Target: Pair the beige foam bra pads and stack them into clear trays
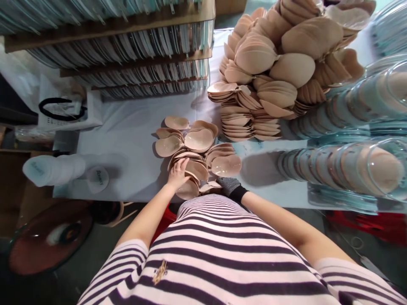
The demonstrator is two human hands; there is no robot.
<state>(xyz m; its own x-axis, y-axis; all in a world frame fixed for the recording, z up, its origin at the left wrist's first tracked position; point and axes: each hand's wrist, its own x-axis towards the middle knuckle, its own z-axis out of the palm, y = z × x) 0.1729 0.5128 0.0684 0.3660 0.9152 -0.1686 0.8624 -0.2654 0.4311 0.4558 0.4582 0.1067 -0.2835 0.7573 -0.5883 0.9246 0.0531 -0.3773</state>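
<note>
Cups: beige foam cups (193, 159) lie in overlapping stacks at centre of the white surface (127, 140), just beyond the person's striped shirt (219, 254).
Left hand: bare left hand (178, 173) at 9 o'clock of the cluster, fingers spread flat over the near cups, touching them.
Right hand: right hand (229, 185) in a dark speckled glove, at 5 o'clock of the cluster, mostly hidden by the shirt; grip cannot be told.
Heap: large heap (280, 63) of the same cups at 1 o'clock.
Shells: clear plastic shells (349, 165) in rows at 3 o'clock.
Racks: wooden racks (127, 55) of clear pieces at 11 o'clock.
</note>
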